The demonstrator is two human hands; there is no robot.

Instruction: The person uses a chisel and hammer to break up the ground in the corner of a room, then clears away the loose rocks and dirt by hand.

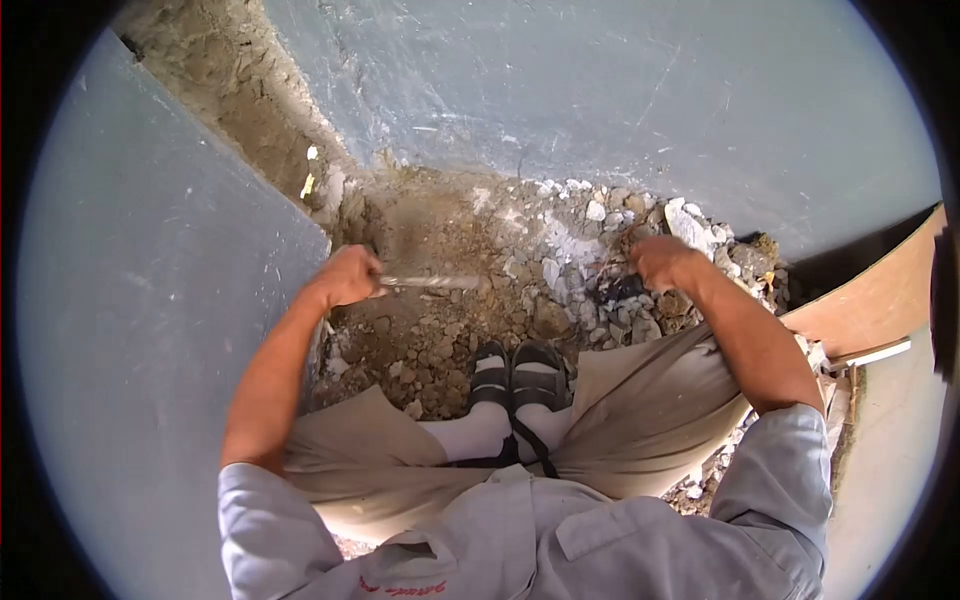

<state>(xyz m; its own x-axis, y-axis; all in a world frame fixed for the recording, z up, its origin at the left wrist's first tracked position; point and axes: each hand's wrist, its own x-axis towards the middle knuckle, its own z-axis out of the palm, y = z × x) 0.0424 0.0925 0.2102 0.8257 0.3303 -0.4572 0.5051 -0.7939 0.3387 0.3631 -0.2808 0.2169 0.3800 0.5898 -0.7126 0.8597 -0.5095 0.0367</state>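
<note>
My left hand [350, 276] is closed in a fist around one end of a light metal rod [432, 282]. The rod lies level over the broken ground, pointing right, and its far end is smeared. Farther right, my right hand [662, 263] is also closed, just above the rubble. Beside its fingers is a dark object [620, 289], partly hidden, whose kind I cannot make out. Loose stones and soil [440, 345] cover the ground below both hands, with whitish lumps [597, 211] near the right one.
A grey panel [620, 90] stands in front, and another grey panel [170, 300] rises on the left. A dug strip of earth [235, 95] runs between them. At the right is a bent brown board [875, 285]. My sandalled feet [515, 385] stand together amid rubble.
</note>
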